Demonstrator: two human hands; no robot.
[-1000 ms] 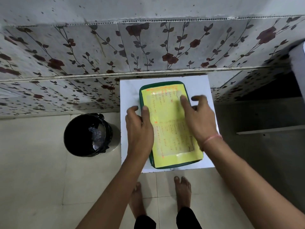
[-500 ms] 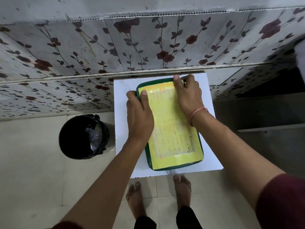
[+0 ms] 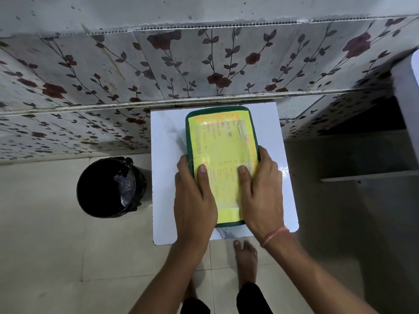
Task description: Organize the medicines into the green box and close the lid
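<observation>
Home interior, likely a utility or living corner. Wall clad in pale plastic panels printed with dark red roses and vines [image 3: 204, 64], stained and spotted, ribbed panel edge visible along the top. Floor of large cream ceramic tiles [image 3: 45, 245]. Round black waste bin with a black liner bag [image 3: 111, 188] stands on the floor just beside a small white glossy square surface [image 3: 163, 177] pushed against the wall. Bare feet [image 3: 246, 257] on the tiles below. Dark recess with a pale shelf edge [image 3: 367, 175] at right.
</observation>
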